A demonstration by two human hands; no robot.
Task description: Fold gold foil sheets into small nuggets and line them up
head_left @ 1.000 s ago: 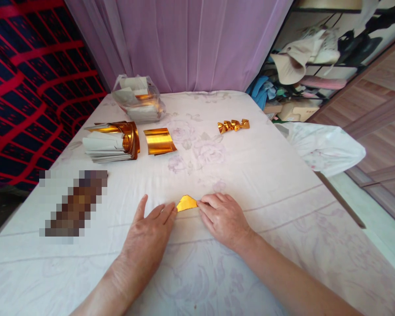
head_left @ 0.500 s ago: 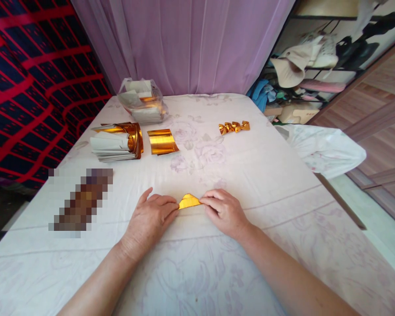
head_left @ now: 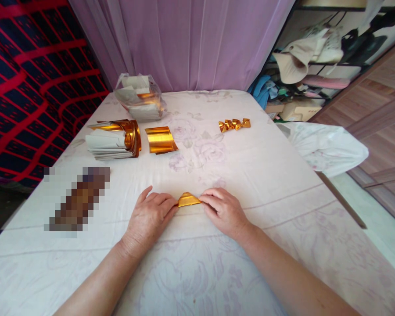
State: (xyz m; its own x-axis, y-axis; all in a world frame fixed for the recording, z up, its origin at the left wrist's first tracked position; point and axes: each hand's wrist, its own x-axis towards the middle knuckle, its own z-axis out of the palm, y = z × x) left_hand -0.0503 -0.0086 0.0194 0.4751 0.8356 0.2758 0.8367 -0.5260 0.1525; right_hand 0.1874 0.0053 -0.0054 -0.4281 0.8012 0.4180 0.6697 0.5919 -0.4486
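A small folded piece of gold foil paper (head_left: 188,200), low and peaked in the middle, lies between my hands near the centre of the table. My left hand (head_left: 153,213) pinches its left end between thumb and fingers, with the little-finger side hidden from clear view. At the opposite end, the thumb and fingers of my right hand (head_left: 223,210) close on the other tip. Farther off lie a few flat gold foil sheets (head_left: 161,139) and, left of them, a thick curled stack of foil paper (head_left: 113,140). Several folded gold pieces (head_left: 234,125) sit in a row at the back right.
A clear plastic bag (head_left: 140,97) of paper sheets stands at the far left of the cloth-covered table (head_left: 197,272). A blurred-out object (head_left: 80,199) lies at the left. Beyond the right edge are a white bag (head_left: 332,147) and loaded shelves (head_left: 316,66).
Both hands keep their pinch on the folded foil paper, which has barely shifted; its sheen looks darker. The view has moved slightly.
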